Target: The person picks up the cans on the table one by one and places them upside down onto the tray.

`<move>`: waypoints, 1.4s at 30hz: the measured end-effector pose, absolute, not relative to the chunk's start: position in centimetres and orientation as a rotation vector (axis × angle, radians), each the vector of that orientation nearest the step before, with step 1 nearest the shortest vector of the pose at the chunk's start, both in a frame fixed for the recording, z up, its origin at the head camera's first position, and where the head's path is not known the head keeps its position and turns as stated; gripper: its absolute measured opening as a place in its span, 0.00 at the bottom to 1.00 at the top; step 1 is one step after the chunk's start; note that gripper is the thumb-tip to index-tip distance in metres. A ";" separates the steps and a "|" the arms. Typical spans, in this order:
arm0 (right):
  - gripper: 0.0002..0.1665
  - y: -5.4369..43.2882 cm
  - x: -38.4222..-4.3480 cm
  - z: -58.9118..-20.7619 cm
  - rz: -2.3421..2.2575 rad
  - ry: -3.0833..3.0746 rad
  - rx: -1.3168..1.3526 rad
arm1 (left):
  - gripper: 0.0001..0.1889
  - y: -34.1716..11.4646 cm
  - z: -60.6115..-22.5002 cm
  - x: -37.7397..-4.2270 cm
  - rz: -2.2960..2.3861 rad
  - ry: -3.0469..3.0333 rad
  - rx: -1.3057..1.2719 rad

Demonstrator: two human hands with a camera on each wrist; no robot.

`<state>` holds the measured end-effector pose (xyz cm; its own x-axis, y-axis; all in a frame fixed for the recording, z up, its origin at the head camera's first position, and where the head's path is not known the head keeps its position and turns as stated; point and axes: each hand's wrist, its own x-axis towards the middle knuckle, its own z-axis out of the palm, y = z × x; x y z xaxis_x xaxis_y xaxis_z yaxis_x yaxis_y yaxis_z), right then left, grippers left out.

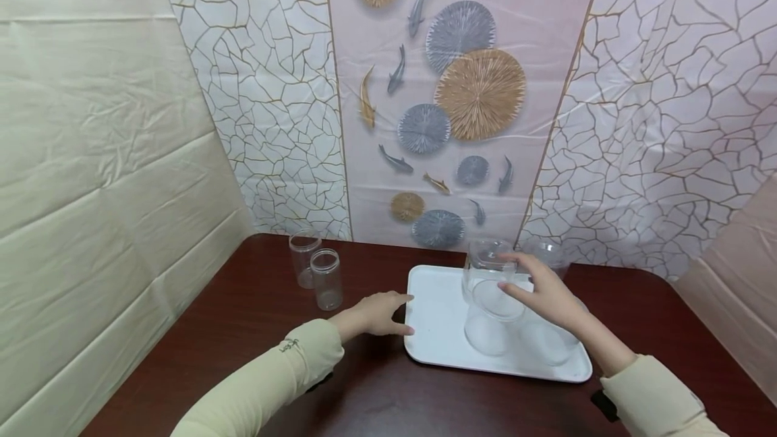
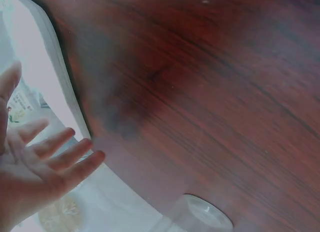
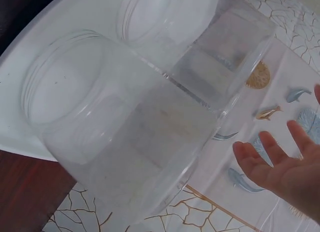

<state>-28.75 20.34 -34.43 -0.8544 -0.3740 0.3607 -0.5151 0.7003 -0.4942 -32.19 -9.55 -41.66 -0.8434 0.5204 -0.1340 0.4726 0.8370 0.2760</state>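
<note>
A white tray (image 1: 434,315) bears several large clear jars. My left hand (image 1: 379,313) is at its left edge, thumb and fingers spread; whether they touch the rim I cannot tell. In the left wrist view the fingers (image 2: 75,162) look fairly straight. Over the jars hovers my right hand (image 1: 543,288), fingers apart and holding nothing. Below it are the front jar (image 1: 485,337) and the back jar (image 1: 479,275). In the right wrist view, two large jars (image 3: 125,142) stand side by side, apart from the fingers.
Two slimmer clear jars (image 1: 328,288) stand upright on the dark wooden table (image 1: 364,383), left of the tray. Another clear jar (image 1: 549,255) is at the tray's back right. A patterned cloth wall (image 1: 291,120) rises behind the table, and a cream cloth (image 1: 109,174) covers the left side.
</note>
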 end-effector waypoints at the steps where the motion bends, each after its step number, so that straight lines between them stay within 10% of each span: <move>1: 0.29 20.4 -28.7 -34.4 0.902 -2.659 0.694 | 0.36 -9.7 -41.6 -32.2 0.364 2.845 0.801; 22: 0.13 21.0 -27.5 -34.4 1.143 -2.325 0.561 | 0.16 -13.3 -34.2 -31.9 1.031 3.270 0.993; 42: 0.11 21.6 -26.3 -34.3 1.157 -2.277 0.595 | 0.19 -18.9 -29.4 -35.0 0.785 3.431 0.518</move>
<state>-26.30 21.60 -34.33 -0.7720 -0.1488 0.6179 -0.5869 0.5402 -0.6032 -34.96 -18.93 -29.43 -0.8742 0.1798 0.4510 0.3581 0.8660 0.3489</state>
